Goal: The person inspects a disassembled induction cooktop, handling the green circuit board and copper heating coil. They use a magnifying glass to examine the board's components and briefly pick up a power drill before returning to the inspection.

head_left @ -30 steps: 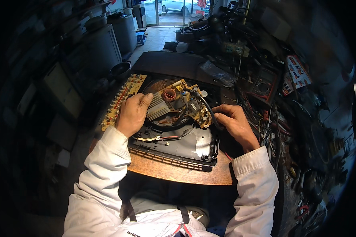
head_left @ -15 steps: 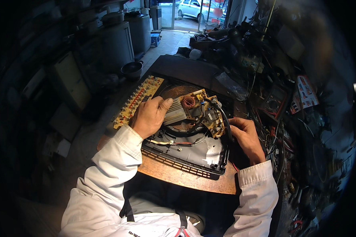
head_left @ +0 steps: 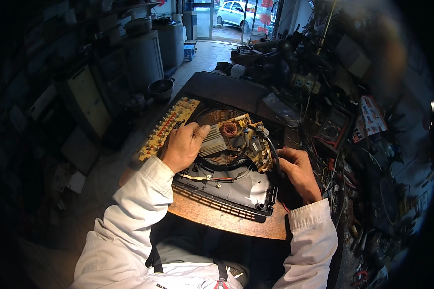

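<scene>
An opened black appliance housing (head_left: 226, 192) sits on a wooden board (head_left: 195, 207), a copper coil (head_left: 212, 115) inside it. Above the coil lies a yellow circuit board (head_left: 257, 159) with a ribbed metal heatsink (head_left: 212, 140) and a copper inductor (head_left: 228, 129). A yellow button board (head_left: 149, 147) lies along the housing's left side. My left hand (head_left: 183, 147) grips the heatsink end of the circuit board, thumb on top. My right hand (head_left: 299, 171) is closed at the board's right edge by a thick black cable (head_left: 271, 140); its fingertips are partly hidden.
Tangled wires (head_left: 323, 173), a multimeter (head_left: 332, 127), a plastic bag (head_left: 282, 108) and a colourful printed sheet (head_left: 369, 120) lie on the right. A dark pan (head_left: 160, 89) and cabinets (head_left: 144, 58) stand back left. Beyond are a glass door and white car (head_left: 231, 14).
The whole scene has shifted right and down in the picture. My hands keep nearly the same places on the board, the right hand sitting slightly lower against the cable.
</scene>
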`<state>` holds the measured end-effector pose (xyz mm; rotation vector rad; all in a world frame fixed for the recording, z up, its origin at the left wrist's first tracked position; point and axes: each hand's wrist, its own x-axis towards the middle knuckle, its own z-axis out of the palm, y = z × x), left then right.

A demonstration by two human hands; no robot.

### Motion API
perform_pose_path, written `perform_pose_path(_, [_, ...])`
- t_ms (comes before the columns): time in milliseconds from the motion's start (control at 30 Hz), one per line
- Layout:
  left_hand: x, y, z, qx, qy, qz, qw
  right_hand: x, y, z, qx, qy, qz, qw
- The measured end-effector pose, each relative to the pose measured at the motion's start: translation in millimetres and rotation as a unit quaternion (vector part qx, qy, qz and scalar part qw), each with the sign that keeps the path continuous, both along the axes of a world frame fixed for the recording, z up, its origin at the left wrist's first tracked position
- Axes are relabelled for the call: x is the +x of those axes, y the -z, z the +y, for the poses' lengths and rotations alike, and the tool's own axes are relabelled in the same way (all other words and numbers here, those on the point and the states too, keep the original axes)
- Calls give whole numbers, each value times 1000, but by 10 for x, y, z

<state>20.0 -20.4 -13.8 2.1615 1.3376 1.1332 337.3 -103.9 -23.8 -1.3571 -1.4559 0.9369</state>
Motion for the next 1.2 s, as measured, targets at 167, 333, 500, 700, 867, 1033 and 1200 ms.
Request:
perform_pose_path(167, [-2, 23, 17, 6, 5, 2, 1000, -25, -54, -31, -2, 5, -10, 1000])
perform_pose_path(333, [-9, 8, 4, 5, 2, 6, 1000, -51, -88, -35, -14, 5, -8, 1000])
perform_pose_path(500, [-18, -2, 6, 4, 9, 14, 1000, -23, -31, -16, -2, 4, -5, 1000])
perform_pose_path(700, [-4, -14, -2, 0, 7, 10, 1000, -10, -1, -7, 1, -2, 16, 1000])
perform_pose_path(867, [-15, 3, 12, 4, 6, 10, 1000, -30, -7, -5, -7, -7, 37, 999])
perform_pose_path(1033, [-17, 10, 25, 0, 7, 9, 1000, -19, -23, -5, -7, -9, 17, 1000])
perform_pose_path(1200, [-9, 31, 35, 1, 12, -5, 1000, -61, -51, -34, -5, -7, 33, 999])
